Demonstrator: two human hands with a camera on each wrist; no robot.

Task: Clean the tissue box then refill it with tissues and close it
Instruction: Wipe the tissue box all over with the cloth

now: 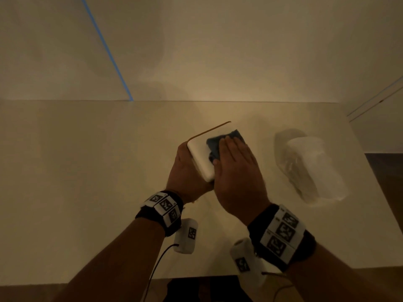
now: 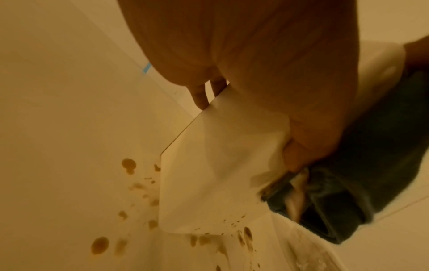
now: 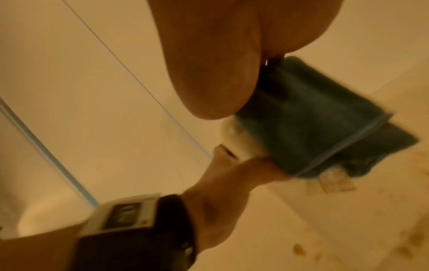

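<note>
The left grip (image 1: 185,171) holds one tissue box (image 1: 201,155), the flat right grip (image 1: 236,168) presses one cloth (image 1: 214,142), and one tissue pack (image 1: 309,168) lies near the tabletop's (image 1: 87,182) right edge.

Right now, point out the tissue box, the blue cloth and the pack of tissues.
tissue box (image 1: 199,154): head view, bare white face left of the cloth.
blue cloth (image 1: 214,144): head view, exposed part beside the right hand's fingers.
pack of tissues (image 1: 309,166): head view, middle of the clear-wrapped bundle on the table.

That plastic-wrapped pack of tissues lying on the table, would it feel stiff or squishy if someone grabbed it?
Probably squishy: the tissue pack looks rounded and lumpy under its crinkled wrap. Likely light for its bulk. The glossy film might be a bit slippery. It lies flat on the table, so rolling seems unlikely.
</note>
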